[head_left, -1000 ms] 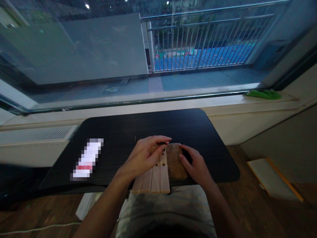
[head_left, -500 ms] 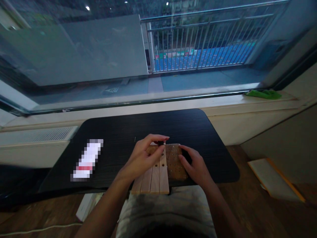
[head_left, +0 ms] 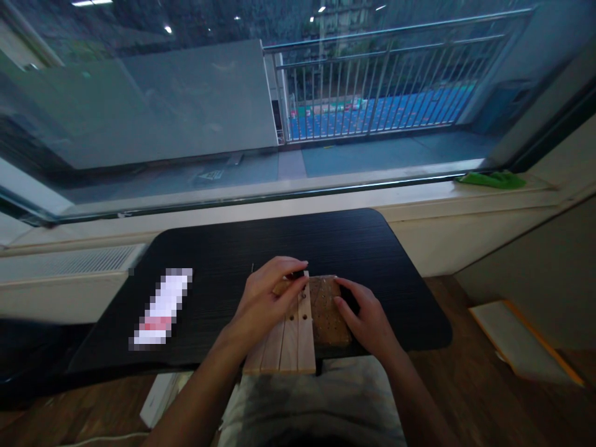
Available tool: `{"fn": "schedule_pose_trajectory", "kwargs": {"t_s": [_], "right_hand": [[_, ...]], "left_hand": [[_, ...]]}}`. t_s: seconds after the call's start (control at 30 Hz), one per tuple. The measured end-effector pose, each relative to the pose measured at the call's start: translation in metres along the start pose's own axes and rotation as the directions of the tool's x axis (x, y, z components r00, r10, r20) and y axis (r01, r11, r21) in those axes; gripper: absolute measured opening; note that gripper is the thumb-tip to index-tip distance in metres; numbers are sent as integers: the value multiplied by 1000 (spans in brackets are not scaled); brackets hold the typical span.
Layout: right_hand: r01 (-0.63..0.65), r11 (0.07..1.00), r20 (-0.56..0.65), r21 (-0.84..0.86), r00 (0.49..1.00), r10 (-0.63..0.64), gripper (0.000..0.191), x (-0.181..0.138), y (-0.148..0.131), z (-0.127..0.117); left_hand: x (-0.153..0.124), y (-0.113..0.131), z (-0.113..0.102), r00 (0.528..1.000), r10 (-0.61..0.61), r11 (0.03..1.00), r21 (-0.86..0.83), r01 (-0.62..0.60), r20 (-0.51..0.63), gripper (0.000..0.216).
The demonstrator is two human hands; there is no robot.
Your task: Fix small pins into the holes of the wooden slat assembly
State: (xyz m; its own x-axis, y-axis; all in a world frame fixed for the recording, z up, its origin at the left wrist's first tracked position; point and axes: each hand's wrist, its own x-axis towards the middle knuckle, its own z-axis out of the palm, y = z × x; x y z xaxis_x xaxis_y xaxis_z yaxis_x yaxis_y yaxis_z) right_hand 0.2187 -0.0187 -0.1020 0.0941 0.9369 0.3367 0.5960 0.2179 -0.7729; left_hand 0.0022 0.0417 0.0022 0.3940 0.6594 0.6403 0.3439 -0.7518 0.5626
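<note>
Several pale wooden strips (head_left: 289, 347) lie side by side, pointing away from me, with small dark holes toward their far end. They overlap the left part of a worn brown wooden block (head_left: 328, 323) dotted with many small holes. My left hand (head_left: 265, 295) curls over the far end of the strips, thumb and index finger closed around the rightmost strip's end; its other fingers are hidden. My right hand (head_left: 367, 310) holds the block's right edge with thumb and index finger, the remaining fingers tucked out of sight.
Everything rests on a black table (head_left: 205, 248) with rounded corners. A blurred-out white and red rectangle (head_left: 162, 307) lies on its left side, and a thin nail-like piece (head_left: 252, 267) stands near my left hand. Behind are a windowsill with a green cloth (head_left: 493, 180) and a window.
My left index fingertip has drawn back leftward toward the strip's edge. My right hand keeps its place on the block. The whole view has shifted slightly.
</note>
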Motion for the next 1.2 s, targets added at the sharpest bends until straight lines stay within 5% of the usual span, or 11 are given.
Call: {"fn": "schedule_pose_trajectory", "kwargs": {"t_s": [0.47, 0.87, 1.2], "right_hand": [[-3, 1000, -7, -14, 1000, 3, 35, -1, 0, 0], [-6, 1000, 5, -5, 1000, 6, 35, -1, 1, -1], [-17, 1000, 9, -9, 1000, 17, 35, 0, 0, -2]], "left_hand": [[-1, 3, 2, 986, -156, 987, -28, 158, 60, 21], [1, 2, 4, 1000, -23, 996, -91, 23, 2, 19], [0, -3, 4, 999, -27, 998, -50, 25, -46, 15]]}}
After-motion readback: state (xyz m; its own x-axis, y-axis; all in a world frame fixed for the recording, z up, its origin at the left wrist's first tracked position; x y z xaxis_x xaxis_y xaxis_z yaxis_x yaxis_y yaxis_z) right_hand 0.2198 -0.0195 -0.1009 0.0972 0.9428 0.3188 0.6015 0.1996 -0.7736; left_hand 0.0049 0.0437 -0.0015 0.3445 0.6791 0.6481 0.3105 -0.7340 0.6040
